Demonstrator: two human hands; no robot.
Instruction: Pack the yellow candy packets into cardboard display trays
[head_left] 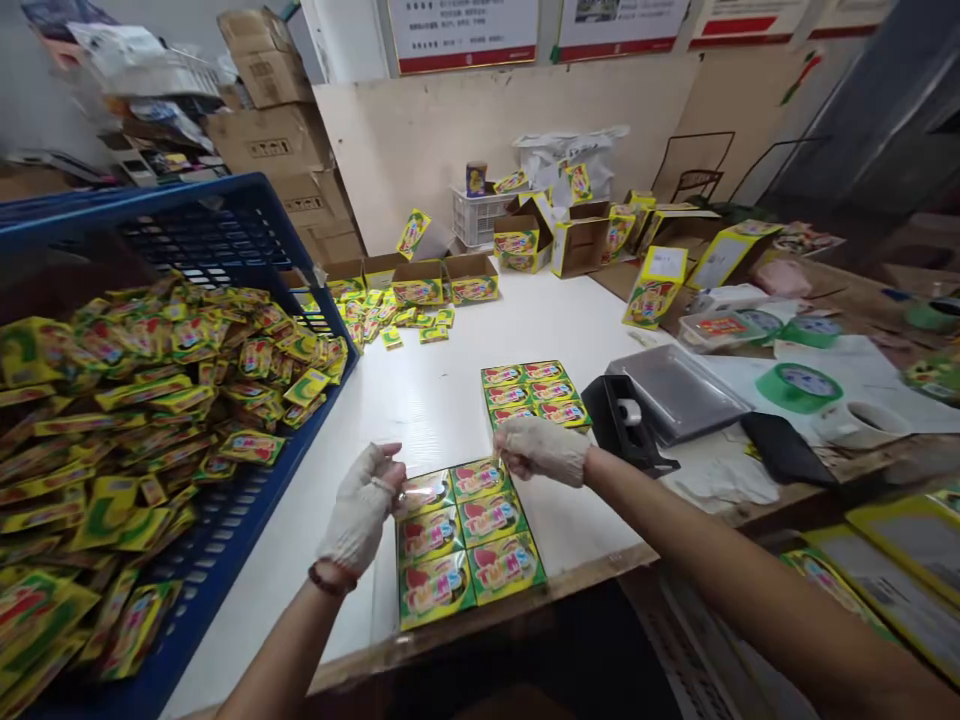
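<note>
Both my hands wear thin white gloves. My left hand (363, 508) pinches at the near-left top corner of a block of six yellow-green snack boxes (465, 540) lying on the white table (435, 400). My right hand (541, 450) is closed in a pinch at the block's far right corner. A thin clear strip, likely tape, seems to run between the two hands. A second block of boxes (534, 392) lies just beyond.
A blue crate (247, 480) full of loose yellow sachets fills the left. A black tape dispenser (624, 420) and grey tray (675, 390) sit right of my hand. Open cartons (442, 282) and green tape rolls (798, 386) lie farther off.
</note>
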